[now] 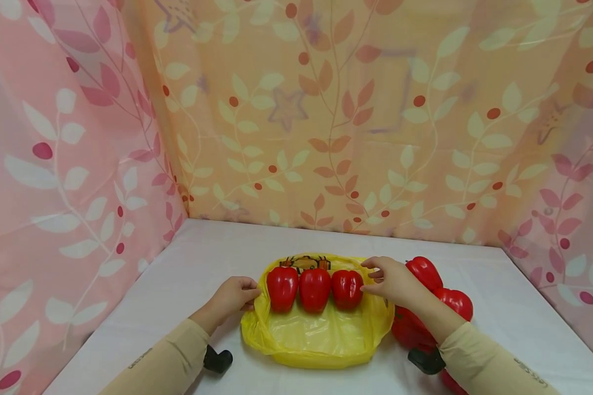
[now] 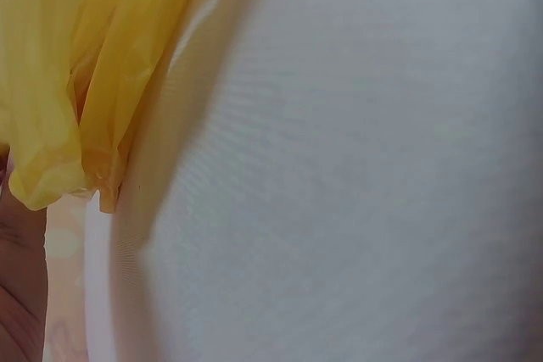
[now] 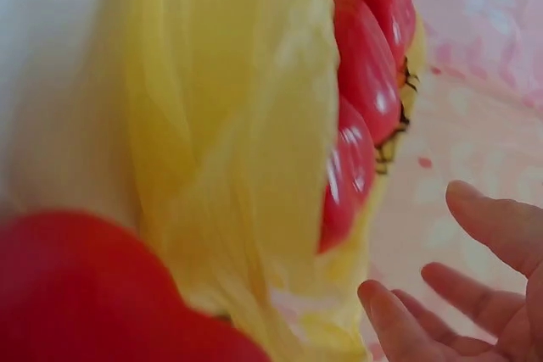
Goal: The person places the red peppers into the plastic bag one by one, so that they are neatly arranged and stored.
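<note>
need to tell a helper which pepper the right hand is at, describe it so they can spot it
On the white table lies an open yellow plastic bag with three red bell peppers in a row inside. The one meant is the rightmost pepper, next to the right hand; other red peppers lie outside the bag.

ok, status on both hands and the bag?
Left hand pinches yellow bag rim. Right hand open, fingers at bag's right edge. Three red peppers in a row inside. More peppers beside right forearm.
</note>
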`<action>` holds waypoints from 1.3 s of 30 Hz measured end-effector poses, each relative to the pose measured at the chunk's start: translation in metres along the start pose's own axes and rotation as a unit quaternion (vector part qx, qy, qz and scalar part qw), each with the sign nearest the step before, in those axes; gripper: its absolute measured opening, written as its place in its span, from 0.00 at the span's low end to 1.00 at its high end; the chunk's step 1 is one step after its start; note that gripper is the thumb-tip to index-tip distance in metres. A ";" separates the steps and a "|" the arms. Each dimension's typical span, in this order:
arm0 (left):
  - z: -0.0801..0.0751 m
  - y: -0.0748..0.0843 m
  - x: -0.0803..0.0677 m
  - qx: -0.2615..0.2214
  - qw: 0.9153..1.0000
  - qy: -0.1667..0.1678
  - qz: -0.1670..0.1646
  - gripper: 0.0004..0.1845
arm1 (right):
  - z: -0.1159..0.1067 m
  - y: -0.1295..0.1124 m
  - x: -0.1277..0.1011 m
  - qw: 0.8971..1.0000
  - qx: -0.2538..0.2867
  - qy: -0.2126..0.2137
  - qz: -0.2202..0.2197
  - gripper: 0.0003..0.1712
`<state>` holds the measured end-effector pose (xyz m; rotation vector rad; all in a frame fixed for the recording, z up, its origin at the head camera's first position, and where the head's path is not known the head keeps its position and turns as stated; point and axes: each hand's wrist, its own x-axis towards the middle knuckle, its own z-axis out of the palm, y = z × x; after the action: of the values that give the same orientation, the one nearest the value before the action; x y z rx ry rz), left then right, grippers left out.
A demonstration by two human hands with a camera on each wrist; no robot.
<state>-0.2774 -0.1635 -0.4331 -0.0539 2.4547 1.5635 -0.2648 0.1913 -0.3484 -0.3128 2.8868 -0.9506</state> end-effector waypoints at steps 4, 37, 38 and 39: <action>0.000 0.000 0.000 0.000 1.000 -0.001 0.000 0.06 | -0.015 0.006 -0.005 0.999 -0.006 -0.007 -0.033 0.31; -0.002 0.005 0.000 -0.013 1.000 0.000 0.009 0.05 | -0.096 0.096 -0.049 0.997 -0.077 0.013 -0.002 0.35; -0.002 0.006 0.000 -0.014 1.000 -0.001 0.010 0.05 | -0.098 0.098 -0.051 0.997 -0.079 0.012 -0.006 0.35; -0.002 0.005 0.000 -0.015 1.000 -0.002 0.009 0.05 | -0.099 0.099 -0.053 0.997 -0.081 0.014 -0.005 0.35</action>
<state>-0.2781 -0.1628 -0.4273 -0.0333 2.4370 1.6062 -0.2438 0.3382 -0.3271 -0.3273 2.9957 -0.7294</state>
